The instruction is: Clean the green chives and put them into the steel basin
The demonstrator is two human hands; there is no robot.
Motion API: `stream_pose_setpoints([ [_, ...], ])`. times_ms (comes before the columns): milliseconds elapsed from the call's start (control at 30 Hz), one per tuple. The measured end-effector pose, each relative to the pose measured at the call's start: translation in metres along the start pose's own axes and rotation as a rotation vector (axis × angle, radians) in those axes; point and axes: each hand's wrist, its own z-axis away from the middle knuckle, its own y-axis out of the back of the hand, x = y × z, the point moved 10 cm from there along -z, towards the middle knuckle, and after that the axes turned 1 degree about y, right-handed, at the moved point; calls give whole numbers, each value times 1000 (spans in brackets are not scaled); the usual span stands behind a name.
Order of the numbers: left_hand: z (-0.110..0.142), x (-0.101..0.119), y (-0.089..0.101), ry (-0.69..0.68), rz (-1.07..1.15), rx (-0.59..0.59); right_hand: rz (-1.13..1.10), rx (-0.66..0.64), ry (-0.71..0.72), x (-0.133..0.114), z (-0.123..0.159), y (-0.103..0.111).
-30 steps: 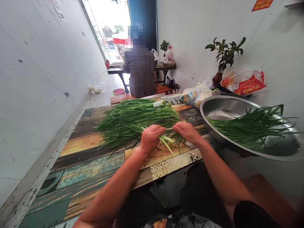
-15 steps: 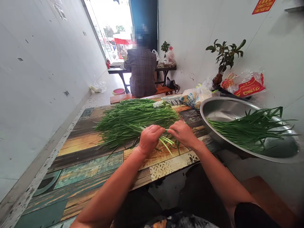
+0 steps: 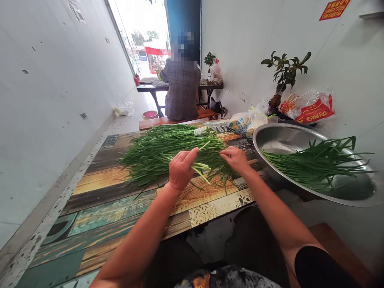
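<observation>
My left hand (image 3: 181, 171) is closed around a few garlic chives (image 3: 201, 167), their pale stem ends sticking out to the right and one pointing up past the thumb. Just right of it, my right hand (image 3: 237, 160) has thumb and forefinger pinched together; whatever lies between them is too small to make out. Behind both hands spreads a large heap of garlic chives (image 3: 162, 146), with a whitish band (image 3: 201, 131) on its far side. Loose green scraps (image 3: 223, 176) lie on the tabletop below my right hand.
A wide steel basin (image 3: 270, 138) at the right holds more cut greens (image 3: 315, 166). Behind it are plastic bags (image 3: 249, 122), a potted plant (image 3: 282, 76) and a red packet (image 3: 316, 110). The wood-patterned table (image 3: 120, 216) extends left. A person (image 3: 183, 90) sits at a farther table.
My right hand has parted from my left and moved slightly right. My left hand has shifted a little left, still holding the garlic chives. The seated person has shifted slightly.
</observation>
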Motion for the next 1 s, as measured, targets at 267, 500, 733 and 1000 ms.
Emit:
stream_pose_setpoints([
  [267, -4, -6, 7, 113, 100, 40, 360, -89, 53, -19, -22, -21],
  [500, -3, -11, -7, 181, 131, -88, -210, 10, 42, -36, 4, 19],
  [733, 4, 12, -18, 26, 247, -154, -995, 21, -213, -34, 34, 18],
  [1000, 8, 18, -29, 25, 305, -185, -1191, 65, -369, -29, 34, -8],
])
